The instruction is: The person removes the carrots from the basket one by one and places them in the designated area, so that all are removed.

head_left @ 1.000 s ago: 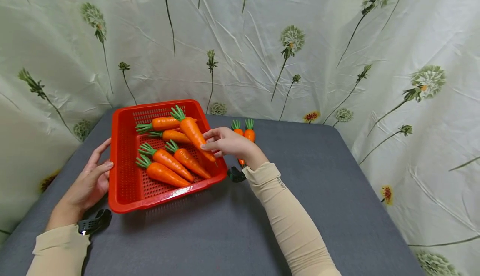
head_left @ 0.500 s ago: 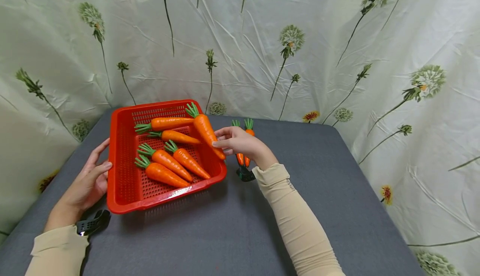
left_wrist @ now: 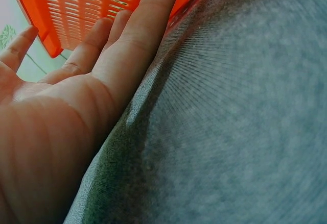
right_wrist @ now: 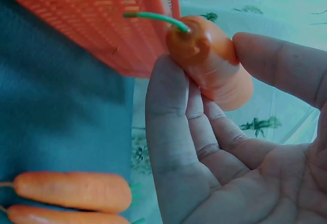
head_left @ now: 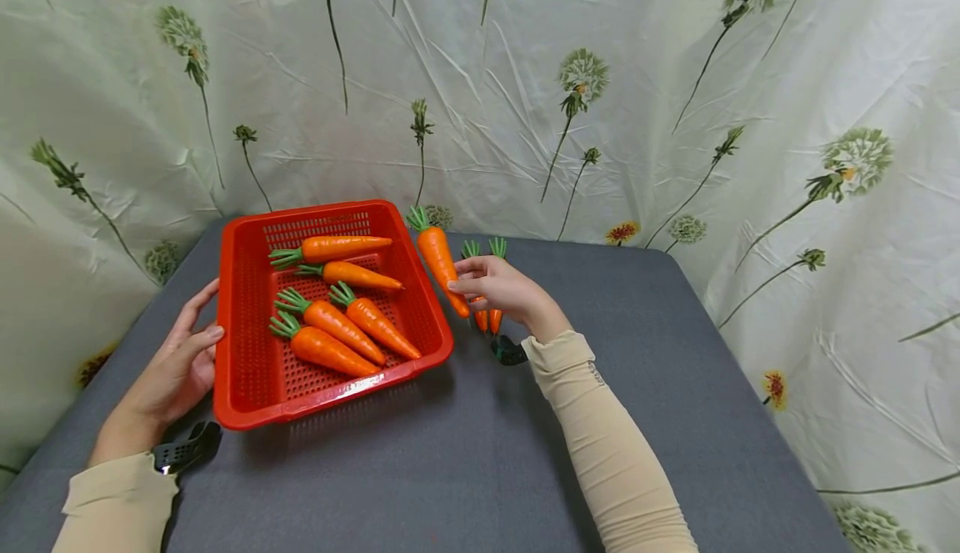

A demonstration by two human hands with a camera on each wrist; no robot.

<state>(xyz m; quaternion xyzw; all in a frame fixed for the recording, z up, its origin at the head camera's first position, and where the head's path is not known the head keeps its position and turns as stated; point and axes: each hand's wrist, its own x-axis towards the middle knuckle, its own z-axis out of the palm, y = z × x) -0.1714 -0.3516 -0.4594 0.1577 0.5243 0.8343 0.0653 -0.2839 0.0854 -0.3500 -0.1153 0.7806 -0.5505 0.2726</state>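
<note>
My right hand (head_left: 506, 293) pinches a carrot (head_left: 437, 257) between thumb and fingers near its thin end. In the head view the carrot is just past the right rim of the red basket (head_left: 258, 416), green top pointing away. The right wrist view shows the carrot (right_wrist: 219, 76) from its tip end, with the thumb on one side and fingers on the other. At the basket's left side rests my left hand (head_left: 176, 361), its fingers extended along the outer wall (left_wrist: 82, 9). Several carrots (head_left: 330, 349) lie inside the basket.
Two carrots (right_wrist: 71, 191) lie side by side on the dark grey table (head_left: 637, 386), partly behind my right hand in the head view. A floral curtain (head_left: 495, 119) hangs along the table's back and sides. A black strap (head_left: 187, 449) is on my left wrist.
My right hand has moved right with the carrot, from above the basket to beyond its right rim. The left hand and the basket have hardly moved.
</note>
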